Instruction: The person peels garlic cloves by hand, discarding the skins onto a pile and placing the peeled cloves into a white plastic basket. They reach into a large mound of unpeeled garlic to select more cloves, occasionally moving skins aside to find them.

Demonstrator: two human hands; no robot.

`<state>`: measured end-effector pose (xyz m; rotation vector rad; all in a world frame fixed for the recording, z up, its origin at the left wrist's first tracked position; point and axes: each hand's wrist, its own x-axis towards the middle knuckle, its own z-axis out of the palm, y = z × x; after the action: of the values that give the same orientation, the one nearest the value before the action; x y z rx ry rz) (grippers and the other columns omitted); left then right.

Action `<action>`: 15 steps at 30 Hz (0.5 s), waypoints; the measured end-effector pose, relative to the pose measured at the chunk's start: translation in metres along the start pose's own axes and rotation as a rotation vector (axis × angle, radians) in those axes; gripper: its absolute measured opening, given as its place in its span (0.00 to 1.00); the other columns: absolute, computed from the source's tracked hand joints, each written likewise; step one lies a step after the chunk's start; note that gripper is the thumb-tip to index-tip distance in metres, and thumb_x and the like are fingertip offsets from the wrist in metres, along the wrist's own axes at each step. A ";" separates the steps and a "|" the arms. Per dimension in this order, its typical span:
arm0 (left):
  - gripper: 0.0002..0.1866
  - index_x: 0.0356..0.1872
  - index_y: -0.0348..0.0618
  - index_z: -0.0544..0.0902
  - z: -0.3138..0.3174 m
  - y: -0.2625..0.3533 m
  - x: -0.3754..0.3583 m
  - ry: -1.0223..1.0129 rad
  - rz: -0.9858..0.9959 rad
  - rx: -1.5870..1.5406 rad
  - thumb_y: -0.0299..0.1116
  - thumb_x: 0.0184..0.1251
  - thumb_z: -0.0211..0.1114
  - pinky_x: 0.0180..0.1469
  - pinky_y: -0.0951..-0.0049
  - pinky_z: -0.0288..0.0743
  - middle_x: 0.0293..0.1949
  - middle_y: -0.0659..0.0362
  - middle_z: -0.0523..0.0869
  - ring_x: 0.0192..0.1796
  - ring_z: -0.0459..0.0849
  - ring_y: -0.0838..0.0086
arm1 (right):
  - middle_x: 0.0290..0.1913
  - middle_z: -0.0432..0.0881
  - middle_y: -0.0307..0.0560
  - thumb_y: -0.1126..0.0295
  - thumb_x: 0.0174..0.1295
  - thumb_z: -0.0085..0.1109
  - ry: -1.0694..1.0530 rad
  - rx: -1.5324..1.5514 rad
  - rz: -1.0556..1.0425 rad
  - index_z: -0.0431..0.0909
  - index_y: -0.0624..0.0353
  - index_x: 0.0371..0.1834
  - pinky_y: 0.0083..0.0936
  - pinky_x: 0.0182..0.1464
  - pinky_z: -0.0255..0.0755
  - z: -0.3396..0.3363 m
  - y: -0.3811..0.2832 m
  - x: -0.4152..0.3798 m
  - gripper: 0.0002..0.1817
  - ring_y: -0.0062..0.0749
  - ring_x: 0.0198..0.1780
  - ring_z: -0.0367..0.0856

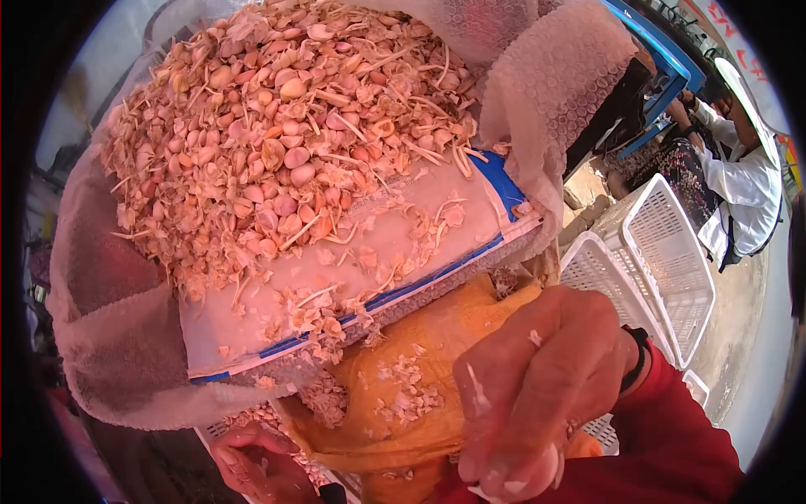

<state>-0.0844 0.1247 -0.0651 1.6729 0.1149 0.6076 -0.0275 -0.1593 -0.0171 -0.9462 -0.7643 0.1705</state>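
My right hand (546,378) is closed in front of the orange cloth (403,378), its fingers curled down and pressed together. Pale garlic peel clings to the fingers, and a whitish garlic clove (550,466) shows at the fingertips. Low on the left, my left hand (264,462) has its fingers curled in beside a crate of cloves; what it holds is hidden. Above both hands lies a big heap of garlic cloves (277,160), mixed with dry skins and stalks, on a white sack (403,223) with blue edging.
Bubble wrap (558,76) lines the sides around the heap. White plastic baskets (663,260) stand on the floor to the right. Beyond them sits another person (739,176) in a white top and wide hat, near a blue frame (663,50). Loose peel lies on the orange cloth.
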 end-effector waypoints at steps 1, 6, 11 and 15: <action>0.19 0.33 0.40 0.70 0.011 0.003 0.003 -0.030 0.037 -0.033 0.47 0.75 0.44 0.21 0.80 0.59 0.20 0.59 0.69 0.18 0.64 0.78 | 0.28 0.80 0.53 0.75 0.60 0.62 -0.088 0.119 -0.028 0.80 0.68 0.30 0.28 0.32 0.76 0.011 -0.009 -0.005 0.06 0.37 0.27 0.81; 0.19 0.32 0.42 0.67 0.076 0.028 0.000 -0.176 0.108 -0.151 0.48 0.74 0.43 0.19 0.81 0.55 0.13 0.63 0.62 0.15 0.60 0.80 | 0.25 0.81 0.53 0.84 0.52 0.62 0.249 0.010 -0.675 0.80 0.66 0.21 0.17 0.23 0.75 0.052 -0.016 -0.027 0.05 0.29 0.19 0.76; 0.20 0.32 0.42 0.65 0.094 0.027 -0.019 -0.289 0.037 -0.187 0.51 0.73 0.44 0.17 0.81 0.56 0.11 0.62 0.62 0.14 0.60 0.80 | 0.25 0.80 0.58 0.87 0.50 0.61 0.288 0.105 -0.854 0.76 0.67 0.19 0.17 0.20 0.72 0.036 -0.019 -0.032 0.07 0.31 0.17 0.75; 0.21 0.31 0.42 0.65 0.105 0.029 -0.027 -0.364 -0.029 -0.195 0.51 0.73 0.44 0.16 0.81 0.59 0.10 0.62 0.62 0.12 0.61 0.79 | 0.26 0.79 0.59 0.87 0.51 0.62 0.294 0.179 -1.011 0.76 0.67 0.20 0.17 0.21 0.72 0.030 -0.012 -0.026 0.07 0.32 0.18 0.75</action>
<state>-0.0677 0.0144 -0.0538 1.5624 -0.1777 0.2751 -0.0690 -0.1577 -0.0110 -0.3205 -0.8511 -0.7561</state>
